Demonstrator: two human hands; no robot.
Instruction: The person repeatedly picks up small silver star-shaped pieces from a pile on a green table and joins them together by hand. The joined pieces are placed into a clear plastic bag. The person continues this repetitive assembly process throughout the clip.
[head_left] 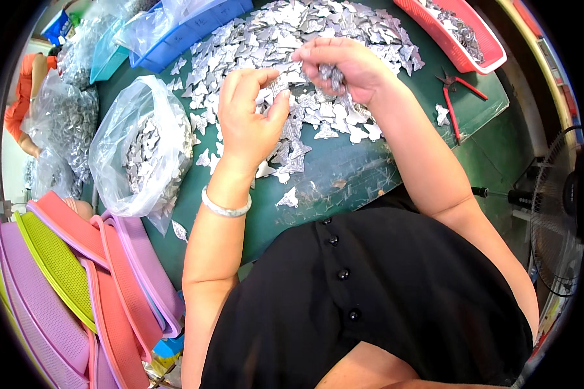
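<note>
A large heap of silvery, butterfly-shaped metal pieces (253,48) covers the far middle of the green table. Over its near side my left hand (248,120) is curled, a white bracelet (226,202) round its wrist. Between that thumb and index finger shows a metal butterfly piece (278,85), apparently held by its edges. My right hand (347,61) is closed, with several small metal pieces (331,78) gathered against the palm and its thumb and index fingertips pinched together. Whether anything is in that pinch is too small to tell. Loose pieces lie below both hands.
On the left stands a clear plastic bag (139,146) of pieces, near stacked coloured baskets (52,272). A blue bin (194,35) is at the back. To the right are a red basket (454,48), red-handled pliers (452,104) and a fan (555,207). Another person's orange sleeve (29,84) shows far left.
</note>
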